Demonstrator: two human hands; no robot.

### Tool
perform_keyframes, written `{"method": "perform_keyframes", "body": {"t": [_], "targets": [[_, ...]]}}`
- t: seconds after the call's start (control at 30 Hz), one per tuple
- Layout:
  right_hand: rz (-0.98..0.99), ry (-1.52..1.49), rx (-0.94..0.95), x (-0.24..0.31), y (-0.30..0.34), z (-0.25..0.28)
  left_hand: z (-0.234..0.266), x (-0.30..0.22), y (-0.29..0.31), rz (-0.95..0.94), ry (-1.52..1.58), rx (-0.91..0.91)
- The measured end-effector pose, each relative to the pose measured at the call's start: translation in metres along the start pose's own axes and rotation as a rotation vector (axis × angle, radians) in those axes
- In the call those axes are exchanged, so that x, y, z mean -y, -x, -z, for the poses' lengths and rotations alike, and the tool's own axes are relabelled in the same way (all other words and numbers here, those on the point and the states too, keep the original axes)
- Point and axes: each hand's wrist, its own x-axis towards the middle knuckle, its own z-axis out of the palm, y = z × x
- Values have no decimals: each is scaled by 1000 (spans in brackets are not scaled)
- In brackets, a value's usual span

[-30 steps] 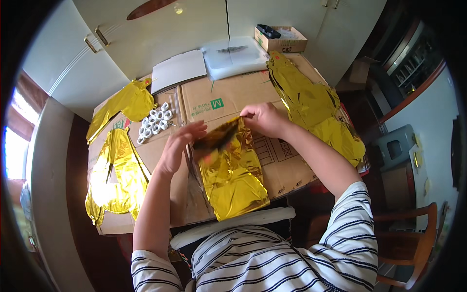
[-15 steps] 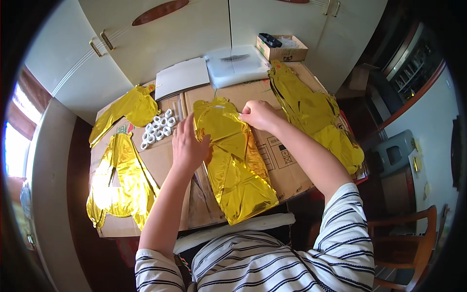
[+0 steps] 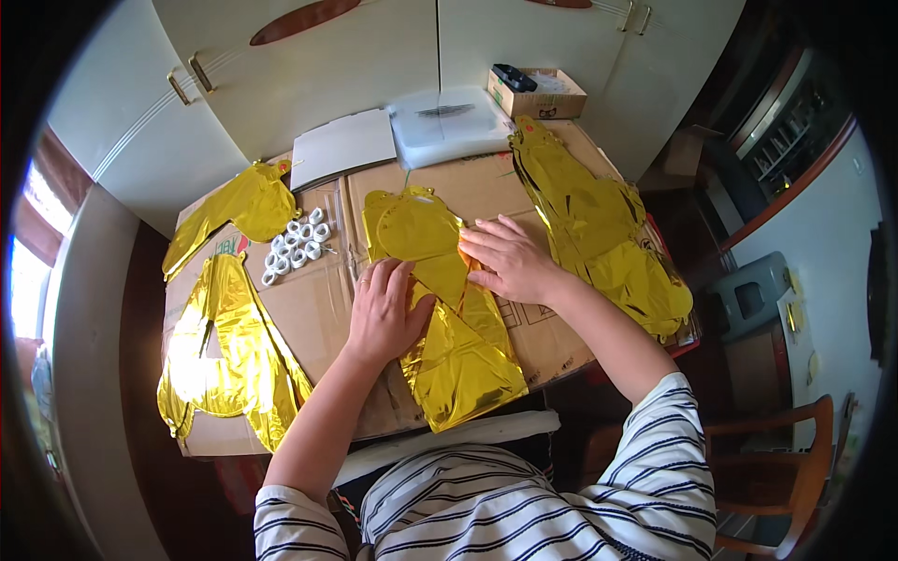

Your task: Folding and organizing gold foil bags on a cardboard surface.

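A flat gold foil balloon (image 3: 460, 366) lies lengthwise on the brown cardboard in front of me, creased across its middle. My left hand (image 3: 385, 313) rests on its left edge about halfway down, fingers laid on the foil and thumb apart. On the opposite edge, a little higher, my right hand (image 3: 513, 262) lies with its fingers stretched out and the thumb spread below them. An orange-looking fold of foil shows beside the right fingertips. Both palms face down, so their undersides are hidden.
Several white ribbon rolls (image 3: 297, 245) cluster left of the balloon. More gold foil balloons lie at the far left (image 3: 245, 208), near left (image 3: 234, 351) and right (image 3: 594, 215). Behind are white sheets (image 3: 343, 150), a clear plastic stack (image 3: 449, 131) and a small carton (image 3: 538, 98).
My left hand has moved down and right along the balloon's edge. My right hand has gone from a pinch at the upper right edge to lying spread lower down.
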Motion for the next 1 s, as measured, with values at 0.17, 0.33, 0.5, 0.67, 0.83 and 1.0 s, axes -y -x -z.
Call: {"method": "perform_keyframes", "body": {"t": [0.17, 0.33, 0.5, 0.67, 0.83, 1.0], "targets": [[-15, -3, 64, -5, 5, 2, -1, 3, 3, 17, -17, 80], [-26, 55, 87, -5, 9, 4, -3, 3, 4, 29, 1, 99], [-30, 47, 98, -5, 9, 6, -3, 2, 3, 9, -26, 92], [-20, 45, 114, -5, 8, 11, -2, 3, 4, 12, -19, 99], [-36, 17, 106, -5, 11, 12, 4, -1, -4, -26, -46, 73], [-70, 10, 117, -1, 10, 12, -6, -9, -38, -198, 92, 67]]}}
